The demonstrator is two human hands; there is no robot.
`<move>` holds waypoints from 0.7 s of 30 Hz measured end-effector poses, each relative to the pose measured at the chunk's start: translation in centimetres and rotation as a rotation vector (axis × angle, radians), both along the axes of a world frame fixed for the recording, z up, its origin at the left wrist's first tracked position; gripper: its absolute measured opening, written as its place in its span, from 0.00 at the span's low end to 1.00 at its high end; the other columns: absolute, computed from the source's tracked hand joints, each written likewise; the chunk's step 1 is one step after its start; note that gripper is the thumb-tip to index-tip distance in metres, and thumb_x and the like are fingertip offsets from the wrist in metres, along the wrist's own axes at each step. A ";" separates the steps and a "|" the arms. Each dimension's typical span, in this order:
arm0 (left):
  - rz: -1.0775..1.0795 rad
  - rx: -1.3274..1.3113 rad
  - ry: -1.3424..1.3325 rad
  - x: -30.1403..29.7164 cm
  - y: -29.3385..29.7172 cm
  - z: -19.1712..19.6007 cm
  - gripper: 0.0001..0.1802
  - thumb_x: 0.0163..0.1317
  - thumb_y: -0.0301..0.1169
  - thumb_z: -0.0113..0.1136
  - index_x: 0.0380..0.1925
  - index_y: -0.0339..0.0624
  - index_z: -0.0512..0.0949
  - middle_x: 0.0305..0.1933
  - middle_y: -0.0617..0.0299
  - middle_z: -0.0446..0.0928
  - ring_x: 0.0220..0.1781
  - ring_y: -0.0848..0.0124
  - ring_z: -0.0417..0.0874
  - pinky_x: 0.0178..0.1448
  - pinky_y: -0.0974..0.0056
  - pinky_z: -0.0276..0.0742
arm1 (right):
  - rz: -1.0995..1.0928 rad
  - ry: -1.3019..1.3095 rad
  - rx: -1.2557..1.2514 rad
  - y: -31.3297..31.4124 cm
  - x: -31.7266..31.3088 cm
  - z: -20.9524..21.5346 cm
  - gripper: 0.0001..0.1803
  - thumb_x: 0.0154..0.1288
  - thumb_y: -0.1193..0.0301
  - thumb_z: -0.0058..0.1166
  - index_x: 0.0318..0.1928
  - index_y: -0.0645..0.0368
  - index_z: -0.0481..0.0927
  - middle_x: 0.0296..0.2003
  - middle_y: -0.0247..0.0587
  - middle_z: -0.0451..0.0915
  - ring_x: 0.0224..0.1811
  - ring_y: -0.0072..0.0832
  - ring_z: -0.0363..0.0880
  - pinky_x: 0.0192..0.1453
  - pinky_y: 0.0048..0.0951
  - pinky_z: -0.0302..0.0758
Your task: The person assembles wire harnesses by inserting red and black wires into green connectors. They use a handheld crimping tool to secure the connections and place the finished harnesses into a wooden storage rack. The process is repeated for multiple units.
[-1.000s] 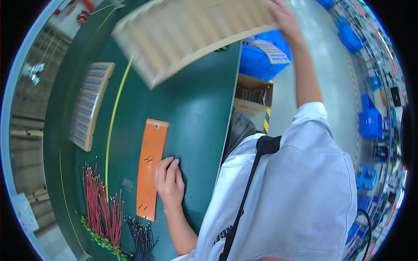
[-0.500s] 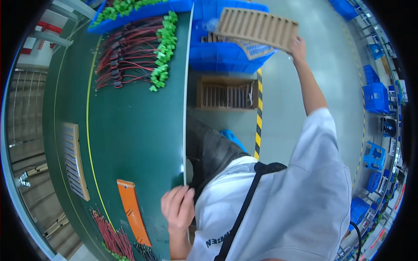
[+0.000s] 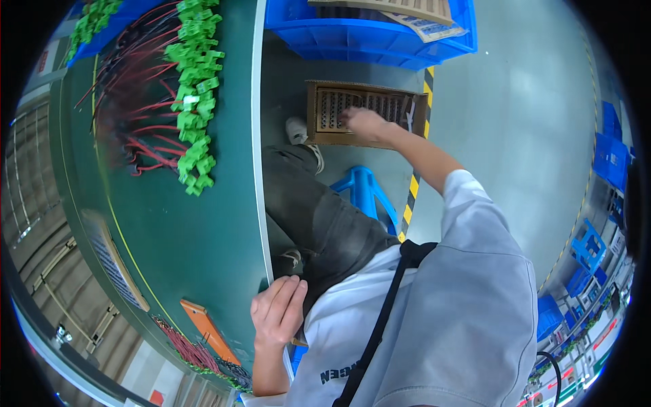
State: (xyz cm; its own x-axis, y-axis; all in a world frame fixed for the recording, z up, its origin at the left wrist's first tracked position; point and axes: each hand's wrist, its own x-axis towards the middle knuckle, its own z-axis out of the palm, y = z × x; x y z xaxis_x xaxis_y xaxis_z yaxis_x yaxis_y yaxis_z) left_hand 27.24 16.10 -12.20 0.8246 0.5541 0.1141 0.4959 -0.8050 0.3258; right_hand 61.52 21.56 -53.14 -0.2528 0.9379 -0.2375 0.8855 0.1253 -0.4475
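Note:
My right hand (image 3: 365, 123) reaches down into an open cardboard box (image 3: 371, 140) on the floor. Its fingers are bent together over a ribbed tray (image 3: 330, 107) with rows of small dark parts; their tips are hidden, so I cannot make out what they pinch. My left hand (image 3: 279, 312) rests at the edge of the green table (image 3: 196, 251), fingers loosely extended side by side, nothing seen in them. Above the box, a brown ribbed cardboard tray (image 3: 413, 8) lies in a blue bin (image 3: 366, 41).
Red wires (image 3: 146, 112) with green connectors (image 3: 196, 102) lie along the table's far part. Toward its near end are an orange strip (image 3: 209, 331), another filled tray (image 3: 115, 261) and more wires (image 3: 193, 349). A blue stool (image 3: 365, 193) stands beside my leg.
My right hand has let go of the ribbed cardboard tray, left in the blue bin, and moved down into the cardboard box. The view has shifted; my left hand stays at the table edge.

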 end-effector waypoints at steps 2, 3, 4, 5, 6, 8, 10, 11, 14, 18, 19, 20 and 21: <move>-0.018 0.020 0.067 0.9 0.8 0.0 0.15 0.51 0.19 0.72 0.40 0.43 0.89 0.45 0.62 0.87 0.44 0.65 0.88 0.45 0.64 0.70 | 0.213 -0.082 -0.129 2.0 -3.1 -3.4 0.22 0.75 0.68 0.46 0.66 0.52 0.80 0.69 0.44 0.74 0.71 0.41 0.73 0.76 0.45 0.68; -0.014 0.039 0.086 0.9 0.5 0.0 0.15 0.50 0.19 0.72 0.40 0.43 0.89 0.45 0.62 0.87 0.44 0.66 0.88 0.45 0.65 0.69 | 0.270 -0.090 -0.159 3.6 -4.3 -4.3 0.22 0.75 0.68 0.46 0.66 0.53 0.80 0.69 0.44 0.75 0.72 0.40 0.72 0.77 0.46 0.67; 0.001 0.049 0.111 1.0 0.1 0.1 0.15 0.50 0.19 0.72 0.39 0.44 0.89 0.44 0.63 0.87 0.43 0.67 0.87 0.45 0.66 0.68 | 0.340 -0.092 -0.194 5.3 -5.8 -4.9 0.22 0.76 0.67 0.45 0.66 0.55 0.80 0.69 0.44 0.75 0.73 0.39 0.72 0.77 0.46 0.66; 0.016 0.037 0.148 1.0 0.1 0.4 0.16 0.48 0.20 0.73 0.40 0.45 0.90 0.44 0.65 0.87 0.42 0.69 0.87 0.47 0.68 0.67 | 0.408 -0.097 -0.226 6.4 -7.1 -5.9 0.23 0.76 0.67 0.45 0.66 0.56 0.80 0.69 0.45 0.76 0.74 0.39 0.71 0.78 0.47 0.65; 0.024 0.027 0.153 0.9 -0.2 0.5 0.16 0.48 0.20 0.73 0.40 0.45 0.90 0.44 0.65 0.87 0.41 0.70 0.87 0.47 0.68 0.67 | 0.472 -0.228 -0.239 7.2 -8.2 -6.8 0.20 0.75 0.65 0.49 0.63 0.52 0.82 0.65 0.42 0.78 0.71 0.37 0.74 0.75 0.47 0.67; 0.067 0.036 0.163 0.7 -0.8 0.3 0.16 0.49 0.21 0.73 0.39 0.46 0.90 0.44 0.66 0.87 0.41 0.71 0.86 0.46 0.68 0.66 | 0.494 -0.287 -0.226 8.4 -9.3 -9.7 0.20 0.75 0.65 0.49 0.62 0.53 0.82 0.64 0.44 0.79 0.69 0.40 0.74 0.73 0.47 0.68; -0.016 0.023 0.140 0.4 0.4 0.1 0.14 0.54 0.24 0.68 0.42 0.45 0.90 0.47 0.65 0.87 0.46 0.72 0.86 0.48 0.69 0.67 | 0.439 -0.266 -0.189 8.6 -9.4 -11.4 0.19 0.75 0.64 0.50 0.61 0.54 0.82 0.62 0.46 0.80 0.67 0.42 0.75 0.71 0.48 0.69; -0.068 -0.007 0.133 0.0 1.7 0.3 0.14 0.56 0.24 0.66 0.42 0.44 0.89 0.47 0.65 0.87 0.47 0.72 0.86 0.48 0.70 0.68 | 0.400 -0.252 -0.166 8.8 -8.2 -12.0 0.19 0.75 0.64 0.50 0.61 0.55 0.82 0.61 0.47 0.80 0.66 0.43 0.76 0.71 0.48 0.70; -0.169 -0.042 0.096 -1.1 3.9 2.1 0.14 0.60 0.26 0.61 0.44 0.41 0.88 0.51 0.61 0.86 0.52 0.69 0.86 0.49 0.69 0.72 | 0.327 -0.219 -0.120 7.6 -5.8 -11.7 0.19 0.75 0.64 0.50 0.59 0.56 0.83 0.58 0.50 0.81 0.64 0.47 0.77 0.68 0.49 0.72; -0.043 0.051 -0.037 -1.9 -0.5 0.7 0.12 0.64 0.27 0.59 0.44 0.36 0.86 0.53 0.55 0.84 0.53 0.65 0.86 0.50 0.67 0.78 | 0.449 -0.202 -0.066 6.4 -4.4 -8.5 0.18 0.74 0.64 0.51 0.57 0.58 0.83 0.55 0.53 0.82 0.60 0.51 0.78 0.65 0.50 0.74; -0.028 0.074 -0.117 -2.2 -1.0 0.3 0.12 0.67 0.28 0.58 0.44 0.32 0.85 0.54 0.50 0.83 0.54 0.60 0.85 0.52 0.63 0.80 | 0.431 -0.155 -0.038 5.6 -4.0 -7.4 0.18 0.74 0.64 0.52 0.57 0.58 0.83 0.54 0.54 0.83 0.59 0.52 0.79 0.64 0.50 0.74; -0.009 0.069 -0.197 -2.6 -1.5 0.1 0.12 0.67 0.28 0.59 0.44 0.32 0.85 0.54 0.49 0.83 0.54 0.59 0.85 0.52 0.62 0.80 | 0.415 -0.086 -0.012 4.0 -4.0 -6.2 0.18 0.74 0.64 0.52 0.57 0.58 0.83 0.53 0.55 0.83 0.58 0.53 0.79 0.63 0.51 0.75; -0.042 0.076 -0.282 -3.1 -1.0 0.0 0.12 0.67 0.27 0.59 0.45 0.31 0.84 0.54 0.48 0.83 0.54 0.57 0.85 0.52 0.61 0.80 | 0.357 -0.005 0.028 2.1 -3.7 -5.0 0.18 0.74 0.64 0.52 0.56 0.59 0.83 0.52 0.56 0.83 0.58 0.54 0.80 0.62 0.51 0.76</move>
